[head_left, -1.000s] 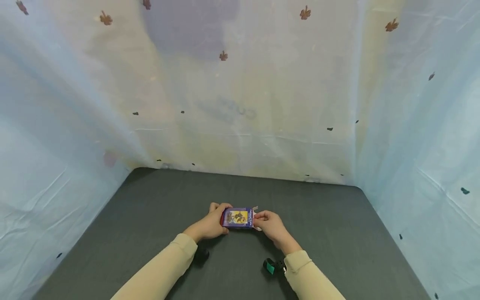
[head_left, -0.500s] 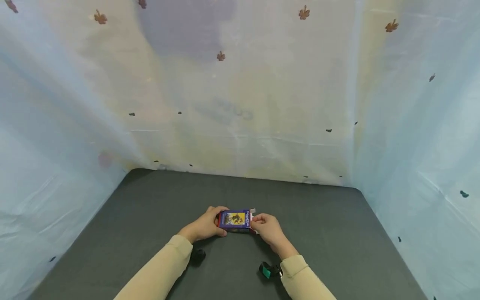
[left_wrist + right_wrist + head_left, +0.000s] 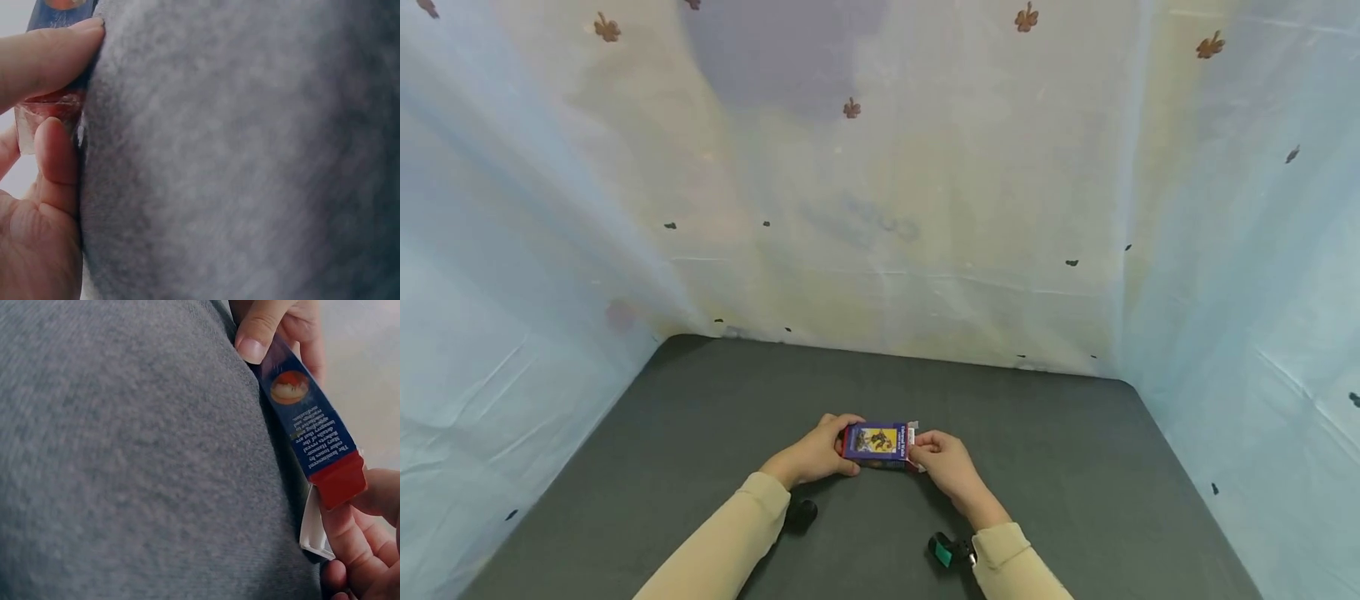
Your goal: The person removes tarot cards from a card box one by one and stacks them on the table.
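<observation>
A purple-blue card box (image 3: 878, 442) with a yellow picture lies flat on the dark table. My left hand (image 3: 812, 454) grips its left end, thumb along the near side. At the right end the box is open, with a white flap (image 3: 312, 522) and a red side flap (image 3: 340, 481) folded out in the right wrist view. My right hand (image 3: 951, 467) has its fingers bent around this open end, fingertips at the red flap and the opening. What lies inside the box is hidden. The left wrist view shows the left thumb (image 3: 50, 62) on the box's side.
Dark grey cloth covers the table (image 3: 760, 379). Pale printed sheeting (image 3: 962, 208) hangs behind and on both sides. Under the wrists sit a black device (image 3: 801, 517) on the left and a black device with a green patch (image 3: 943, 552) on the right.
The box and both hands shift slightly left, then back right, as the head view also moves a little. The box's near side shows more now. Both hands stay at the box.
</observation>
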`<state>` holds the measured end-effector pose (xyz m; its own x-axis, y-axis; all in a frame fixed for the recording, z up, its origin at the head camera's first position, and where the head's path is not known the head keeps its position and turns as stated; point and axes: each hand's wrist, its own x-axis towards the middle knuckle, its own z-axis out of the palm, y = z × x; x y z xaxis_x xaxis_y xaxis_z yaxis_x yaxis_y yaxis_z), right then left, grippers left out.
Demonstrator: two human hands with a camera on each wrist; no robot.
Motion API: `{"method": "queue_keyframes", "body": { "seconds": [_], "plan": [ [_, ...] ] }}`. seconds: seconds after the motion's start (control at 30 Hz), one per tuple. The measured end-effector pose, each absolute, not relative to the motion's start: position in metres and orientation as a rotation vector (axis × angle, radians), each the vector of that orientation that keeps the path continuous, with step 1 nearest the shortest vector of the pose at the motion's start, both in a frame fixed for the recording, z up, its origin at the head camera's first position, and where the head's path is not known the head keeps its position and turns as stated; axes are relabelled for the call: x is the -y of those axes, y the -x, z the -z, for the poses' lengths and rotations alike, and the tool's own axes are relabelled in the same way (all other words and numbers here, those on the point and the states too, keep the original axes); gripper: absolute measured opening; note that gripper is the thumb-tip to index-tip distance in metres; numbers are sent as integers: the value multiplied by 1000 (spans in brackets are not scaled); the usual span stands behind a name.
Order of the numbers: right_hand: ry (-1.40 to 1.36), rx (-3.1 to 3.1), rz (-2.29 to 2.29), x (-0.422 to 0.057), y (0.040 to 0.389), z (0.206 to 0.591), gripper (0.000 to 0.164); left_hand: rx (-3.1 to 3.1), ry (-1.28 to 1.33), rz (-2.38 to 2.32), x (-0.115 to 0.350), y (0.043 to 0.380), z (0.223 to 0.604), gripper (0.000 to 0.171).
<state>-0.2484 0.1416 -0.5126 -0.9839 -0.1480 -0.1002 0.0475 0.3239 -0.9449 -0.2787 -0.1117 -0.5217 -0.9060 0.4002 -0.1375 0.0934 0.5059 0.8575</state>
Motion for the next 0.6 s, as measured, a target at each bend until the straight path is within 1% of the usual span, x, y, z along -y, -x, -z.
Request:
{"method": "queue_keyframes", "body": {
  "seconds": [0.33, 0.6],
  "plan": [
    [41, -2419, 1756, -142, 248, 515, 23, -2423, -419, -1390, 110, 278, 526, 79],
    [-22, -2425, 1766, -145, 251, 513, 21, -2422, -398, -1381, 110, 279, 522, 79]
  ]
}}
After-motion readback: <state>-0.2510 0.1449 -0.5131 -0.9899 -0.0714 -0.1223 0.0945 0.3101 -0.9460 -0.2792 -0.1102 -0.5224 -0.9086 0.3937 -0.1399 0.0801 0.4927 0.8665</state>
